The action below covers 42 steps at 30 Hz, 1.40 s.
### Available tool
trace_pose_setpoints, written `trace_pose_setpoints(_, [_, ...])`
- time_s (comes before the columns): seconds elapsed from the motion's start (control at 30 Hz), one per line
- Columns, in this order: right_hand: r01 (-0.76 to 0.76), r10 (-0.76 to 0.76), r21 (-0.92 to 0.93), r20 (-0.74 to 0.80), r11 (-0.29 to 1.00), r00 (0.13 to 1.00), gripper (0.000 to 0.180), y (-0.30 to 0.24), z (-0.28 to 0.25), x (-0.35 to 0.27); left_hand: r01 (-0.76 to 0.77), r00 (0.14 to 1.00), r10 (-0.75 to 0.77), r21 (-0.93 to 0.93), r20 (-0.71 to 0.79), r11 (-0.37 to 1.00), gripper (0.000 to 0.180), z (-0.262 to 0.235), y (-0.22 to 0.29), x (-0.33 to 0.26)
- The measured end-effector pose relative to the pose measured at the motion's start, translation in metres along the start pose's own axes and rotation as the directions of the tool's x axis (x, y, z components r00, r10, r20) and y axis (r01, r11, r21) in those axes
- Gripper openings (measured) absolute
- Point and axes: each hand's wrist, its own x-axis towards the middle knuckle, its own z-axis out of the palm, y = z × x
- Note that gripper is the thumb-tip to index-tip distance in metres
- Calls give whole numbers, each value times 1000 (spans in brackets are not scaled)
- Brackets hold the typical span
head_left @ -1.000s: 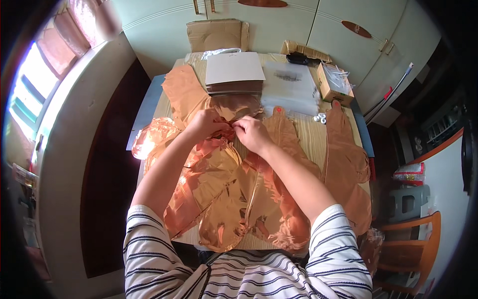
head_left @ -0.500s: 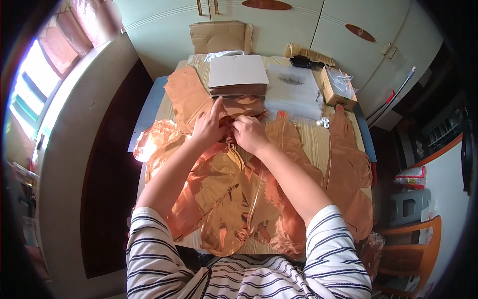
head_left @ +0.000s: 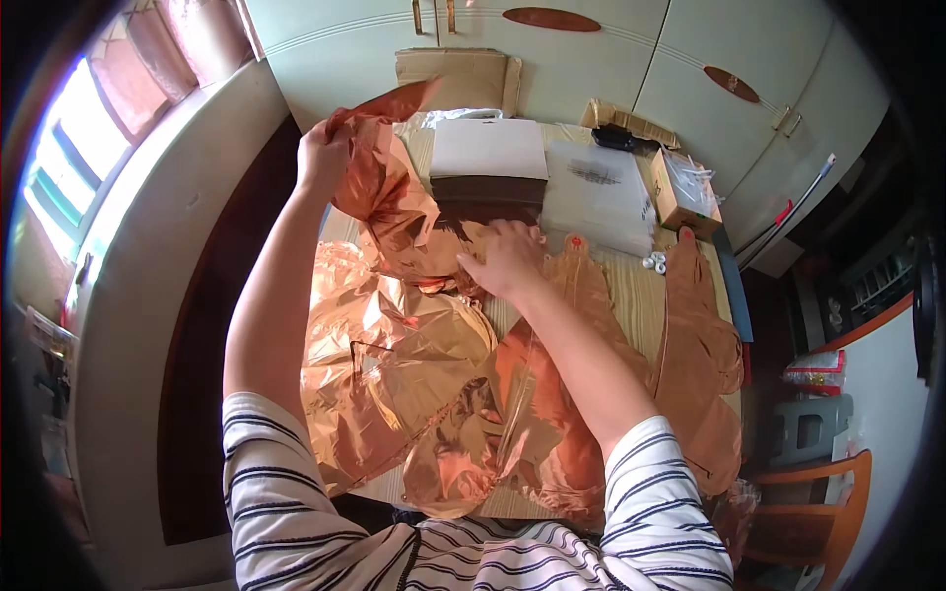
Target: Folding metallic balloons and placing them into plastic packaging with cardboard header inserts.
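Note:
My left hand (head_left: 323, 163), at the far left of the table, is closed round a copper-coloured foil balloon (head_left: 379, 182). The balloon is lifted and crumpled, with a pointed end sticking out to the right. My right hand (head_left: 509, 258) lies palm down with its fingers spread on foil just in front of the card stack. Below both hands, a wide shiny foil balloon sheet (head_left: 394, 364) spreads over the near left of the table. Flat foil balloons (head_left: 572, 295) lie right of my right hand, one with a red mark at its tip.
A stack of white-topped cards (head_left: 488, 148) stands at the back middle, beside a pile of clear plastic bags (head_left: 596, 187). A wooden box (head_left: 682, 202) holds clear strips. Small white rolls (head_left: 654, 263) and another flat foil balloon (head_left: 698, 355) lie at the right.
My hands were together at the middle, fingers on the foil. My left hand has moved up and left, lifting a foil balloon. My right hand has opened and shifted slightly right.

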Motion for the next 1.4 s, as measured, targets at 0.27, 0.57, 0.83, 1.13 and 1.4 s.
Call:
trace_pose_setpoints(0.27, [37, -43, 23, 293, 999, 955, 45, -24, 11, 12, -60, 851, 257, 402, -457, 913, 36, -132, 63, 95])
trace_pose_setpoints(0.57, [299, -160, 55, -745, 953, 648, 76, -42, -132, -15, -681, 724, 670, 326, 164, 656, 20, -89, 202, -34])
trace_pose_setpoints(0.83, [376, -323, 231, -237, 898, 916, 16, -24, -251, -100, -862, 503, 860, 122, 84, 492, 43, -19, 245, -230])
trace_pose_setpoints(1.13, [25, 13, 84, -417, 996, 909, 18, 12, -311, -175, -665, 333, 477, -156, 813, 730, 68, -9, 136, -408])
trace_pose_setpoints(1.4, [461, -544, -343, -203, 818, 814, 24, -16, -235, -326, -586, 423, 488, -180, 763, 790, 67, -7, 148, -438])
